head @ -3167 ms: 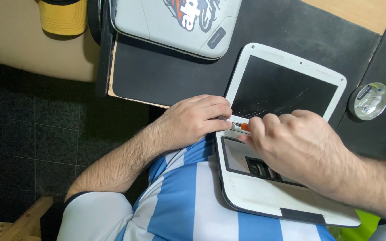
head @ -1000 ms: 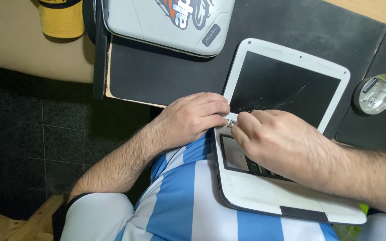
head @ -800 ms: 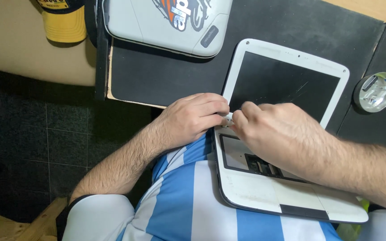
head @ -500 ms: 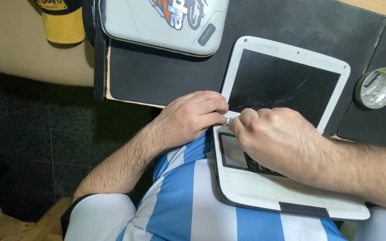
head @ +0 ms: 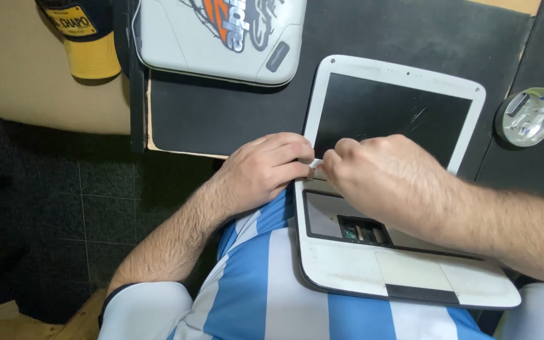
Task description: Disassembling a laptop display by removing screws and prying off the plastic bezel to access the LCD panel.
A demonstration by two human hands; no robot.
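Note:
A small white laptop (head: pixel 347 264) lies open, half on the black mat (head: pixel 221 107) and half over my lap. Its dark screen (head: pixel 385 113) is scratched, and the keyboard bay is an open recess showing inner parts (head: pixel 360 230). My left hand (head: pixel 262 170) is curled against the laptop's left hinge corner and grips it. My right hand (head: pixel 388 179) reaches across the hinge, thumb and fingers pinched on a small white piece (head: pixel 315 164) between the two hands. The hinge area under the hands is hidden.
A second white laptop (head: pixel 221 38), closed and with a sticker on its lid, lies at the back of the mat. A yellow and dark cap (head: pixel 86 44) sits on the beige surface to the left. A round metal tin (head: pixel 527 116) holding small parts stands at the right.
An orange-tipped item seen between my fingers 3.2 s ago no longer shows. Both hands have stayed at the left hinge corner, with only small finger shifts.

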